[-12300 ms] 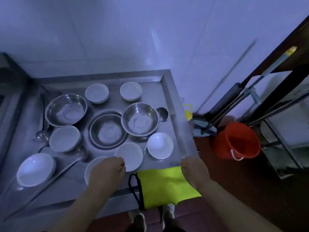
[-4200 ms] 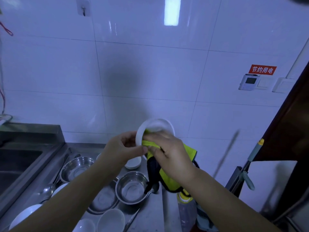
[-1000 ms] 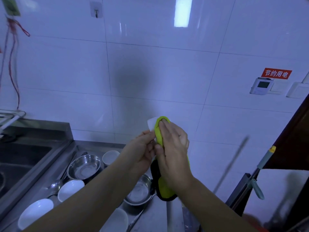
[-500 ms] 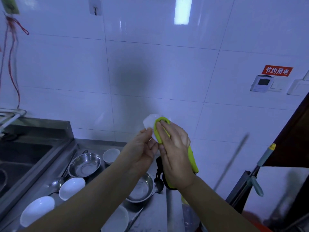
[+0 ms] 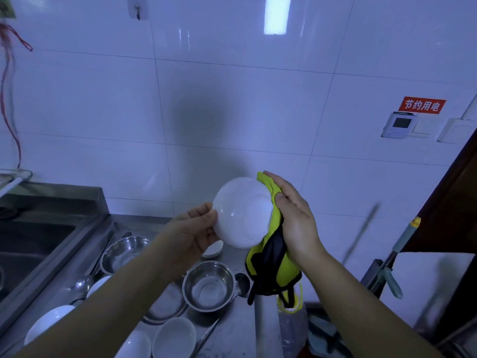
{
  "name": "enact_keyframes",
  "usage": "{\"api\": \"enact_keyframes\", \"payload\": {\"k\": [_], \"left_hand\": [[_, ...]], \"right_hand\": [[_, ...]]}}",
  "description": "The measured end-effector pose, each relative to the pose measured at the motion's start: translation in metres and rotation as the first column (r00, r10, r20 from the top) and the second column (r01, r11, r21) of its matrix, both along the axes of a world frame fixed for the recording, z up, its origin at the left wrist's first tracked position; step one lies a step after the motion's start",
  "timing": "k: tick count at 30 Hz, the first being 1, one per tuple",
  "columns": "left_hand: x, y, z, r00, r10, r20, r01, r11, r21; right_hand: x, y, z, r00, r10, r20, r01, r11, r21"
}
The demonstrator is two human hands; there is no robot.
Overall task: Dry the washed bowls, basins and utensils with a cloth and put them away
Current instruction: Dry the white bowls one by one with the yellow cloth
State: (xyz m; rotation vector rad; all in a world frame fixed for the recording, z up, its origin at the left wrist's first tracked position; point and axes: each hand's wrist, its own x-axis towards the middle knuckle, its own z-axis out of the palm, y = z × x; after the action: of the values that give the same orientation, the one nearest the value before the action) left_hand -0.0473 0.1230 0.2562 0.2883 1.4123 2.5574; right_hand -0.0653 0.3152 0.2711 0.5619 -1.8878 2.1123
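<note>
We are gripping the white bowl (image 5: 244,211) by its rim with our left hand (image 5: 196,231), its underside turned toward us. Our right hand (image 5: 294,215) is lying flat, fingers straight, pressing the yellow-green cloth (image 5: 275,270) against the bowl's right edge, with the cloth's end hanging below. We are holding the bowl up above the steel surface (image 5: 237,332), where steel basins (image 5: 209,285) and other bowls (image 5: 175,337) are sitting.

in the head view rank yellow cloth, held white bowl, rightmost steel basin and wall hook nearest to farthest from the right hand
1. yellow cloth: touching the right hand
2. white bowl: just left, against the cloth
3. rightmost steel basin: below, on the counter
4. wall hook: top left
</note>
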Motion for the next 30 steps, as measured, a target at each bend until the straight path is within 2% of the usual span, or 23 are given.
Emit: {"api": "enact_keyframes", "payload": {"k": [2,4,5,7,8,9,11,12,13,15,16,18,19,24,25,27,30], "left_hand": [[0.002,0.000,0.006,0.993,0.019,-0.119,-0.046,0.973,-0.227],[0.004,0.004,0.010,0.957,0.007,-0.290,-0.153,0.861,-0.485],[0.005,0.006,0.012,0.923,-0.011,-0.384,-0.245,0.752,-0.612],[0.007,0.008,0.015,0.820,-0.081,-0.567,-0.488,0.418,-0.766],[0.010,0.009,0.018,0.754,-0.128,-0.645,-0.611,0.227,-0.759],[0.012,0.009,0.019,0.667,-0.173,-0.725,-0.721,0.096,-0.686],[0.014,0.008,0.018,0.491,-0.344,-0.800,-0.856,-0.019,-0.517],[0.014,0.008,0.016,0.448,-0.427,-0.785,-0.880,-0.057,-0.471],[0.012,0.009,0.013,0.421,-0.483,-0.768,-0.893,-0.073,-0.444],[0.010,0.011,0.007,0.451,-0.580,-0.679,-0.865,-0.097,-0.492],[0.011,0.011,0.008,0.437,-0.637,-0.635,-0.862,-0.094,-0.498],[0.010,0.004,0.010,0.356,-0.728,-0.585,-0.873,-0.037,-0.485],[0.006,-0.003,0.013,0.323,-0.747,-0.581,-0.878,-0.007,-0.479],[-0.011,-0.031,0.022,0.232,-0.788,-0.571,-0.931,-0.008,-0.366],[-0.011,-0.031,0.020,0.203,-0.796,-0.570,-0.935,0.015,-0.354],[-0.006,-0.025,0.013,0.185,-0.805,-0.564,-0.936,0.030,-0.350],[0.007,-0.005,0.001,0.205,-0.811,-0.548,-0.936,0.002,-0.353]], "right_hand": [[0.000,0.000,0.004,0.996,-0.010,-0.092,0.024,0.987,0.158],[0.000,-0.003,0.005,0.969,-0.007,-0.247,0.112,0.904,0.413],[0.001,-0.005,0.004,0.951,0.011,-0.309,0.163,0.830,0.533],[0.004,-0.007,0.002,0.922,0.065,-0.383,0.245,0.668,0.703],[0.005,-0.007,0.001,0.913,0.102,-0.395,0.260,0.599,0.757],[0.007,-0.004,-0.002,0.907,0.146,-0.394,0.259,0.545,0.798],[0.007,0.002,-0.007,0.889,0.231,-0.396,0.259,0.461,0.849],[0.005,0.006,-0.010,0.871,0.265,-0.413,0.276,0.430,0.860],[0.003,0.008,-0.013,0.852,0.289,-0.436,0.303,0.405,0.863],[0.001,0.011,-0.017,0.814,0.337,-0.474,0.359,0.349,0.865],[0.000,0.013,-0.020,0.792,0.370,-0.486,0.384,0.318,0.867],[0.000,0.018,-0.023,0.754,0.422,-0.504,0.428,0.267,0.863],[0.000,0.021,-0.025,0.737,0.439,-0.515,0.454,0.244,0.857],[0.001,0.032,-0.027,0.705,0.453,-0.546,0.521,0.192,0.832],[0.002,0.034,-0.027,0.700,0.459,-0.547,0.529,0.181,0.829],[0.005,0.034,-0.030,0.690,0.453,-0.565,0.559,0.163,0.813],[0.012,0.021,-0.042,0.681,0.389,-0.621,0.602,0.185,0.777]]}}
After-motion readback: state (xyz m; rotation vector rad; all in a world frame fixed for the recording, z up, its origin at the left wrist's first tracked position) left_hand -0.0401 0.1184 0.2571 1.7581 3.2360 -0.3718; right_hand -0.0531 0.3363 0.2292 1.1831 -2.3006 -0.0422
